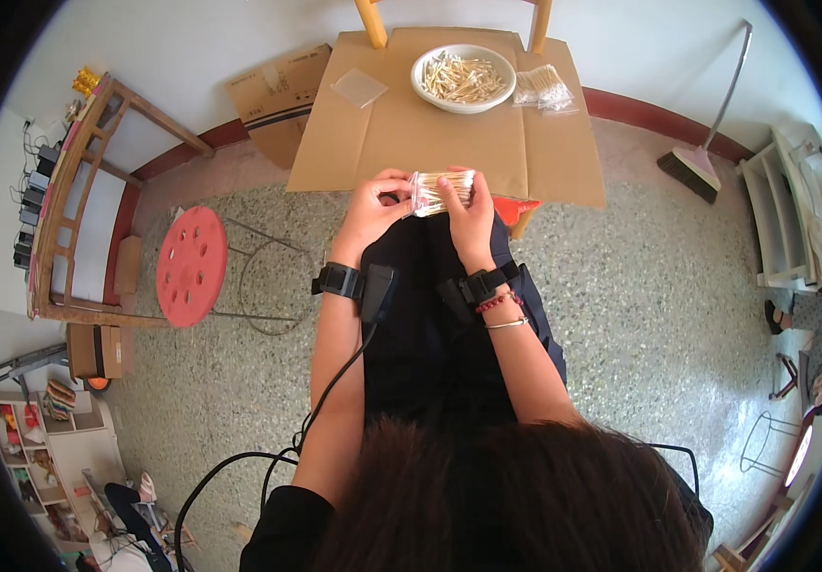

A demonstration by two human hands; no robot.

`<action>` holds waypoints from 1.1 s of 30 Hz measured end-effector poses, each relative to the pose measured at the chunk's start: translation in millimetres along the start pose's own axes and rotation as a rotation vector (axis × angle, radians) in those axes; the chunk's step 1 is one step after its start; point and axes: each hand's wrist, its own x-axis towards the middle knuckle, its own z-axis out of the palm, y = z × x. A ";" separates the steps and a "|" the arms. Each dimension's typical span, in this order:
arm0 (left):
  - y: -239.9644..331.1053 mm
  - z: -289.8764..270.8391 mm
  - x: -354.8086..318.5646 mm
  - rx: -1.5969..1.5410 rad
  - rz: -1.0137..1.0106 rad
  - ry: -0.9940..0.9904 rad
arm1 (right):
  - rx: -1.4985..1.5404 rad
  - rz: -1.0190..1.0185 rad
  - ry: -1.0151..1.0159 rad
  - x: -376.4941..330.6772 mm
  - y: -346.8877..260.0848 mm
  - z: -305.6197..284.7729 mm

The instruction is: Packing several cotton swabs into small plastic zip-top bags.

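Two hands, left hand (370, 212) and right hand (469, 219), pinch one packet of cotton swabs (442, 192).

A red round stool (192, 265) lies on its side at nine o'clock on the speckled floor (639, 315). A wooden frame (68, 191) leans further out at nine. A cardboard box (277, 95) rests against the wall at eleven. A broom (701, 157) leans at two o'clock, near white shelves (782, 224).
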 end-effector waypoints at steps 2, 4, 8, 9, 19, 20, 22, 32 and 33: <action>-4.9 5.2 1.0 -0.074 0.070 0.060 | -0.015 -0.006 0.010 -0.7 0.4 0.3; -8.0 12.3 2.2 -0.137 0.118 0.085 | -0.005 0.002 0.016 0.7 2.8 1.2; -9.2 15.3 3.1 -0.137 0.129 0.127 | -0.067 0.001 0.043 0.8 4.5 0.3; -9.3 14.2 2.9 -0.136 0.128 0.128 | -0.066 0.002 0.042 0.3 3.7 1.3; 8.3 18.8 2.2 0.027 0.122 0.206 | -0.122 -0.006 0.070 2.3 6.9 1.0; 9.1 19.8 2.2 -0.018 0.119 0.220 | -0.083 0.003 0.060 3.3 9.0 0.3; 9.2 19.5 4.7 0.010 0.167 0.222 | -0.043 0.011 0.048 4.6 10.4 -0.5; 8.5 16.2 8.1 0.176 0.242 0.244 | 0.069 0.062 -0.032 4.5 5.9 -3.7; 8.1 15.7 8.3 0.175 0.242 0.242 | 0.069 0.062 -0.029 4.4 5.5 -3.2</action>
